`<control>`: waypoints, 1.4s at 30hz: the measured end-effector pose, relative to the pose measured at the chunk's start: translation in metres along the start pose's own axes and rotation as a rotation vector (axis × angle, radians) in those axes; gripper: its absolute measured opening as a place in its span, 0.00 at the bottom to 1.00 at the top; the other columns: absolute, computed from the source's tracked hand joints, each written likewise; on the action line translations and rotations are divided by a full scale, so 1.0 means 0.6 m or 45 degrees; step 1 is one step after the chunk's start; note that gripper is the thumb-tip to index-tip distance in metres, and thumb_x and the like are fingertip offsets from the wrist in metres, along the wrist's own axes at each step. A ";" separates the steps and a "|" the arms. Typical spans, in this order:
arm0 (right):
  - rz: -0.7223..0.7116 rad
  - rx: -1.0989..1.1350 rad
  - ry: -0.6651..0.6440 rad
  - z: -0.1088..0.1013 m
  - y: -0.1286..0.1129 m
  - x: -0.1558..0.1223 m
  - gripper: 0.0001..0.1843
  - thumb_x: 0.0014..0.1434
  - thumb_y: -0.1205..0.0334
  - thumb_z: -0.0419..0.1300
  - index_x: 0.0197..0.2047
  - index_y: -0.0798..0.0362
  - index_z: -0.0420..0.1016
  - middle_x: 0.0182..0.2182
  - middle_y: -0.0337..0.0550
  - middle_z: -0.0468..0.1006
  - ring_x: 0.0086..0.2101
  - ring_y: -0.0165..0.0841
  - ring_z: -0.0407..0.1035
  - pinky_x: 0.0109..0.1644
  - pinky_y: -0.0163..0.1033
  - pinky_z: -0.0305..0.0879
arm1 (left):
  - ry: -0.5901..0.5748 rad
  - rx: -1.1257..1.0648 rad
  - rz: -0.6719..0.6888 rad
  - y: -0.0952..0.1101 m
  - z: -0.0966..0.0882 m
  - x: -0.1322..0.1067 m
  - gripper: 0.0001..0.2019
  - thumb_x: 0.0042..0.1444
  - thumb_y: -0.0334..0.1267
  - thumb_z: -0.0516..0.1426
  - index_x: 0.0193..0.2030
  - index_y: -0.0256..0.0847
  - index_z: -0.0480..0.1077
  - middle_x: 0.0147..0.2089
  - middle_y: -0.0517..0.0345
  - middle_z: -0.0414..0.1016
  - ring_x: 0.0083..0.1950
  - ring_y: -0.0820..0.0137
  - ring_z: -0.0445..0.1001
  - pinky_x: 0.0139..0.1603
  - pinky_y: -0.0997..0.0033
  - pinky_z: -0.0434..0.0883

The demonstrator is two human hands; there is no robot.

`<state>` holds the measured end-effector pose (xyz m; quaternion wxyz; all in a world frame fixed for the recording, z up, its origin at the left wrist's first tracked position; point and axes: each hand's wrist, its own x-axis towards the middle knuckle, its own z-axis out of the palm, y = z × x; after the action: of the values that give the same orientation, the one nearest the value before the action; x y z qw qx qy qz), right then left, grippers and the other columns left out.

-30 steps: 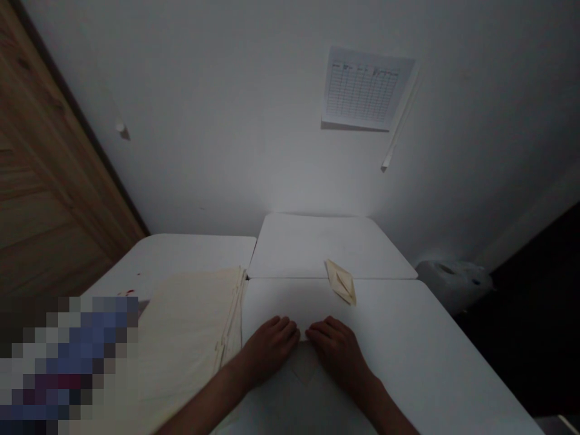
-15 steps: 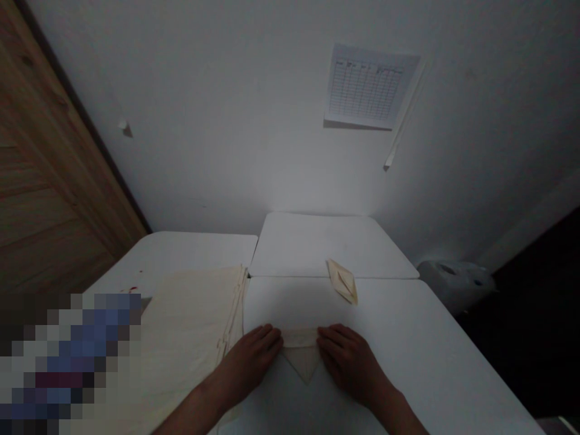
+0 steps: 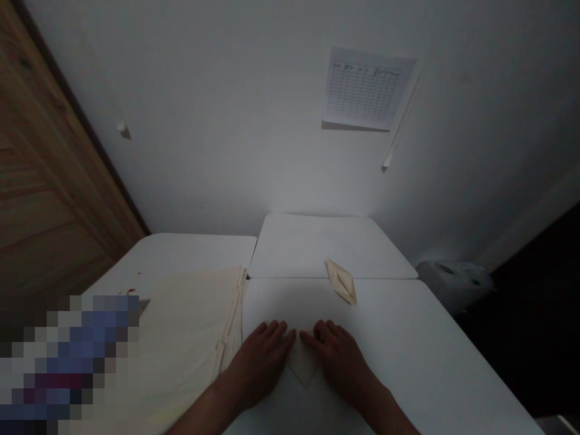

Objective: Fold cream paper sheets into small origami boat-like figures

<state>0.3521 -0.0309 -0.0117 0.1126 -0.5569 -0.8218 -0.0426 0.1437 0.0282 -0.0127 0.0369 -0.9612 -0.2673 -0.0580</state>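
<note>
A cream folded triangle of cloth or paper (image 3: pixel 302 365) lies on the white folding table (image 3: pixel 385 338), its point toward me. My left hand (image 3: pixel 260 362) and my right hand (image 3: pixel 338 362) rest flat on it from either side, fingertips nearly meeting and hiding its upper part. Farther off, beyond my fingers, lies a small cream folded piece (image 3: pixel 342 281) shaped like a paper boat. A large stack of cream sheets (image 3: pixel 185 338) sits just left of my left hand.
Another white table section (image 3: pixel 326 244) adjoins at the back, with a third (image 3: pixel 181 257) at the left bearing a small red mark. A wooden door (image 3: pixel 54 157) stands left, a printed grid sheet (image 3: pixel 365 89) hangs on the wall, and a pale object (image 3: pixel 453 285) sits right.
My hands have slid inward toward each other, now covering the top of the folded triangle that showed between them half a second ago. The small folded piece has not moved.
</note>
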 end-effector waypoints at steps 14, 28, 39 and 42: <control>0.249 -0.092 -0.024 -0.004 0.030 -0.047 0.23 0.59 0.72 0.54 0.57 0.49 0.65 0.41 0.47 0.69 0.40 0.39 0.63 0.44 0.42 0.60 | 0.184 -0.100 -0.225 -0.012 0.020 -0.010 0.13 0.57 0.22 0.51 0.46 0.36 0.70 0.46 0.47 0.69 0.48 0.60 0.68 0.48 0.60 0.71; 0.334 -0.019 -0.005 -0.023 0.060 -0.025 0.07 0.59 0.58 0.60 0.39 0.50 0.72 0.40 0.45 0.71 0.41 0.40 0.65 0.43 0.43 0.62 | 0.083 -0.521 -0.477 -0.039 -0.013 0.009 0.09 0.51 0.30 0.56 0.40 0.41 0.69 0.42 0.54 0.68 0.45 0.62 0.67 0.46 0.64 0.63; 0.236 0.323 -0.079 -0.050 0.065 0.001 0.14 0.55 0.63 0.59 0.46 0.49 0.71 0.44 0.44 0.71 0.44 0.37 0.65 0.50 0.40 0.60 | 0.089 -0.665 -0.501 -0.043 -0.013 0.011 0.09 0.48 0.29 0.56 0.38 0.40 0.66 0.42 0.54 0.66 0.46 0.64 0.66 0.45 0.67 0.62; 0.191 0.381 -0.083 -0.045 0.056 0.012 0.13 0.55 0.65 0.58 0.45 0.49 0.72 0.44 0.44 0.71 0.44 0.37 0.64 0.51 0.40 0.59 | 0.095 -0.685 -0.515 -0.038 -0.017 0.010 0.09 0.47 0.28 0.55 0.37 0.40 0.65 0.42 0.55 0.67 0.45 0.65 0.65 0.45 0.68 0.62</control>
<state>0.3842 -0.0172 0.0145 0.1705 -0.5946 -0.7784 0.1068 0.1362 0.0497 -0.0011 -0.2206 -0.8612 -0.4261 -0.1679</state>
